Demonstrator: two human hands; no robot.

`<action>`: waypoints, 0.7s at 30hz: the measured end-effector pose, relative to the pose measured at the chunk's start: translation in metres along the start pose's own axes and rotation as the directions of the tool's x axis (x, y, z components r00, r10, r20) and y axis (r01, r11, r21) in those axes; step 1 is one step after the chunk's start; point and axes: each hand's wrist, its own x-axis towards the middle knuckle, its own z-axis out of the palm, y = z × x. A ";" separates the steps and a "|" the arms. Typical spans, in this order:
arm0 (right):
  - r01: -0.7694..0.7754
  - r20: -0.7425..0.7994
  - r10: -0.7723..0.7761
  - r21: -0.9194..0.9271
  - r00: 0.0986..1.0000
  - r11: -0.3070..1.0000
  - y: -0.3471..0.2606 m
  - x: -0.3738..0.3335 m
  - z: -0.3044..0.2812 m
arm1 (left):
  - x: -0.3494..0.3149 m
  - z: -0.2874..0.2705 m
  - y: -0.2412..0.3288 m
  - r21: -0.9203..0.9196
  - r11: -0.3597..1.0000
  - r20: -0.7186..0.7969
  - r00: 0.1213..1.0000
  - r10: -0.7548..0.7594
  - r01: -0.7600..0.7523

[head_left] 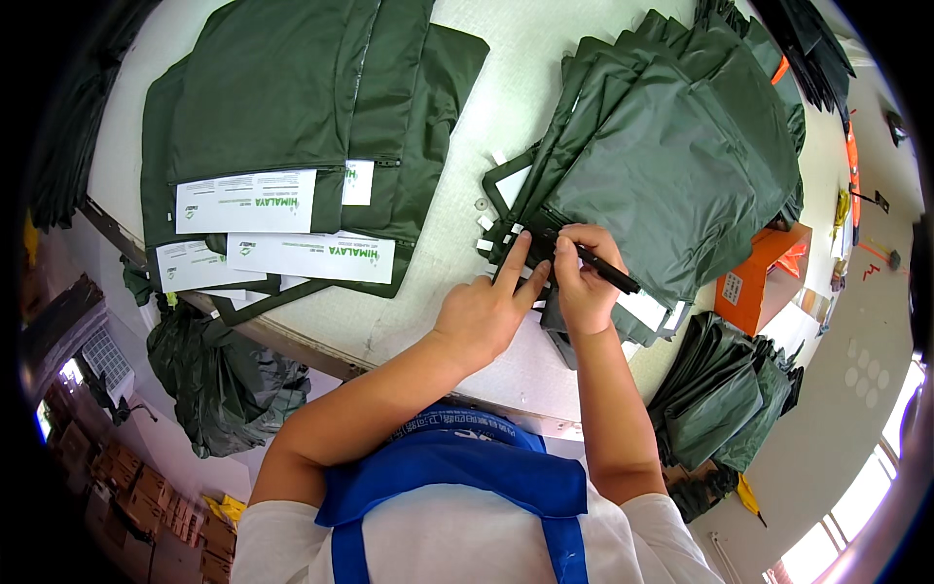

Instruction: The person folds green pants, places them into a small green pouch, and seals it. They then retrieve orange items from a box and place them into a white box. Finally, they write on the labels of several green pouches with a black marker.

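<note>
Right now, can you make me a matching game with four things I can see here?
Things:
1. pen
2. apron
3. shirt
4. box right of the hands

Where or what colour:
A. orange
B. in the grip of the right hand
C. blue
D. white

Right pairs: 1-B, 2-C, 3-D, 4-A

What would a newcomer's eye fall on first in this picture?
Probably the left pile of dark green fabric, white cards along its near edge, and the right pile. Near the centre, the right hand holds a black pen beside the left hand. Farther right, an orange box stands out.
</note>
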 end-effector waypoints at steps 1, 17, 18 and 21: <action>-0.001 -0.013 0.002 0.015 1.000 1.000 0.000 -0.002 -0.002 | 0.000 -0.001 0.000 -0.010 1.000 0.010 1.000 -0.003 0.003; 0.162 -0.218 -0.149 0.042 0.964 0.986 0.004 -0.025 -0.045 | 0.077 -0.024 -0.012 -0.528 0.756 0.087 0.910 -0.406 0.388; 0.226 -0.255 -0.221 -0.010 0.941 0.974 0.007 -0.024 -0.051 | 0.079 -0.039 -0.014 -0.580 0.703 0.126 0.899 -0.420 0.410; 0.266 -0.334 -0.290 -0.114 0.897 0.957 0.010 -0.021 -0.071 | 0.063 -0.105 -0.050 -0.491 0.783 -0.253 0.797 -0.548 0.383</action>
